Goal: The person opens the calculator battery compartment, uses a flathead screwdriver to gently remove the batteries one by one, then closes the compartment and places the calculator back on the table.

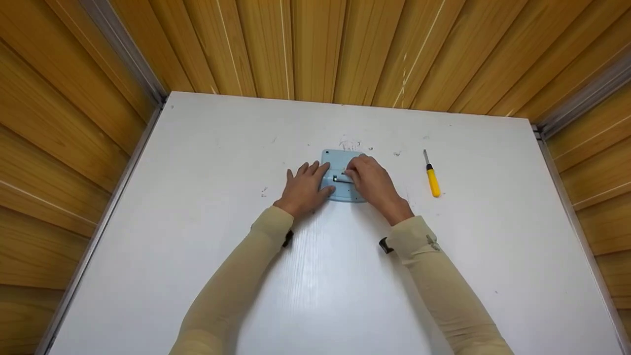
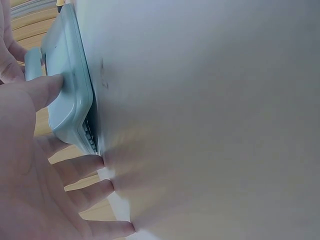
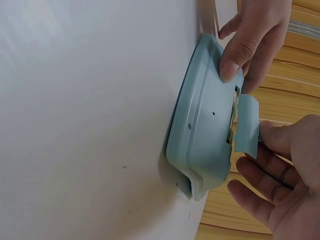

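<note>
Your left hand steadies the light-blue device, thumb resting on its upper face and the other fingers straight and spread, some touching the white table it lies on. Your right hand pinches a small blue cover between thumb and fingers, tilted up at the device's opening, while a yellow-handled screwdriver lies to the right, apart from both hands.
</note>
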Action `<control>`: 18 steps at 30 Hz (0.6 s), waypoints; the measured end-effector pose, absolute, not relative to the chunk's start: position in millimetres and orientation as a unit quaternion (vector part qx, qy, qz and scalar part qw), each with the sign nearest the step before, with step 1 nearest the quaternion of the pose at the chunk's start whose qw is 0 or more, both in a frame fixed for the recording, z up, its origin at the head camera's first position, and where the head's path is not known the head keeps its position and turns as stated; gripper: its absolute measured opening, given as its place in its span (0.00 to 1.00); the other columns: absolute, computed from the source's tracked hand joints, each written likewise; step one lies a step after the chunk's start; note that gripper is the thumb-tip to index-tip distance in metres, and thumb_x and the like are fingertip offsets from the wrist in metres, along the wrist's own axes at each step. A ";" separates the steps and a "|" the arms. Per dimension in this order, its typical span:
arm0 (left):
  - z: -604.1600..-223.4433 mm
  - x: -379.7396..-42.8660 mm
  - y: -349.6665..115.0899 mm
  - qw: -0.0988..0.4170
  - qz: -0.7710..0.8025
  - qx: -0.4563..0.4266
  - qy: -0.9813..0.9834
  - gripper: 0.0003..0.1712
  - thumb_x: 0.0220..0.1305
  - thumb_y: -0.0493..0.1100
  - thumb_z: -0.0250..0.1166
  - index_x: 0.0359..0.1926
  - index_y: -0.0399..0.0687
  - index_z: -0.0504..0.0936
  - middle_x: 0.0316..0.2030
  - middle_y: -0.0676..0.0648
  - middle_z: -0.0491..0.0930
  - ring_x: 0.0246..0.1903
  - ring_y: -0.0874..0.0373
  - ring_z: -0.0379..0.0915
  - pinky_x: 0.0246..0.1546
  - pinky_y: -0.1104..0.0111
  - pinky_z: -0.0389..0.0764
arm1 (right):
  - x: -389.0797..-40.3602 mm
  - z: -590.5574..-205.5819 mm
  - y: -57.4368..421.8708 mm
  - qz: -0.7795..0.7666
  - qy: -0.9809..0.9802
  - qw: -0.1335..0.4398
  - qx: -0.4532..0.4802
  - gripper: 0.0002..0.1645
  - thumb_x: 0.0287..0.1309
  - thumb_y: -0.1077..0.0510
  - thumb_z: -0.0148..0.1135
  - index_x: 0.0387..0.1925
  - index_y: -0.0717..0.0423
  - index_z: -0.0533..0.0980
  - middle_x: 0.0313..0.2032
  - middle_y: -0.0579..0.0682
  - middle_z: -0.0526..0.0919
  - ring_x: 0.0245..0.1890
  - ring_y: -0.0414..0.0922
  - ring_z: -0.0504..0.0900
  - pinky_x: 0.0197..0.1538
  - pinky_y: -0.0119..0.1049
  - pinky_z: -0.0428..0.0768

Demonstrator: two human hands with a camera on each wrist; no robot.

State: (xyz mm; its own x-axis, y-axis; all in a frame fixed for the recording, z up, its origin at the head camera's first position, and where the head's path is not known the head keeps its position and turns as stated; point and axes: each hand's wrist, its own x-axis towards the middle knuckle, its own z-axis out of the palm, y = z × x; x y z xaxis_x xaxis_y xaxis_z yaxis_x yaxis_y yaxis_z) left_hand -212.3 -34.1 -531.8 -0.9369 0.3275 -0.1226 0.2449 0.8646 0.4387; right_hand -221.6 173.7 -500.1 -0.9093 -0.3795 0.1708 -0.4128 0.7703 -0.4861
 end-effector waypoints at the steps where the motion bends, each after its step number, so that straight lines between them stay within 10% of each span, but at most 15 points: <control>1: -531.9 -212.3 -34.1 0.097 0.214 0.149 0.961 0.42 0.80 0.64 0.56 0.85 0.54 0.58 0.81 0.41 0.58 0.81 0.39 0.49 0.75 0.31 0.47 | -221.8 -499.9 174.6 0.264 -0.940 0.032 0.212 0.08 0.77 0.60 0.63 0.45 0.62 0.82 0.43 0.56 0.83 0.46 0.53 0.80 0.53 0.47 0.82; 18: -535.1 -212.3 -33.2 0.101 0.221 0.140 0.960 0.42 0.80 0.65 0.55 0.85 0.56 0.57 0.82 0.43 0.57 0.81 0.41 0.47 0.75 0.32 0.45 | -225.8 -491.6 198.2 0.280 -0.945 -0.019 0.170 0.09 0.79 0.61 0.60 0.50 0.63 0.80 0.48 0.56 0.81 0.51 0.52 0.77 0.60 0.47 0.80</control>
State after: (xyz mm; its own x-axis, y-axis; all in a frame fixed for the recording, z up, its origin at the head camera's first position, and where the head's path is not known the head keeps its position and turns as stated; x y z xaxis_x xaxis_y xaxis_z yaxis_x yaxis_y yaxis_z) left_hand -212.3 -33.2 -535.1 -0.9400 0.3144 -0.1326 0.2249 0.8630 0.4524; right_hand -225.8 198.2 -491.6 -0.9414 -0.3323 0.0585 -0.3104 0.7849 -0.5362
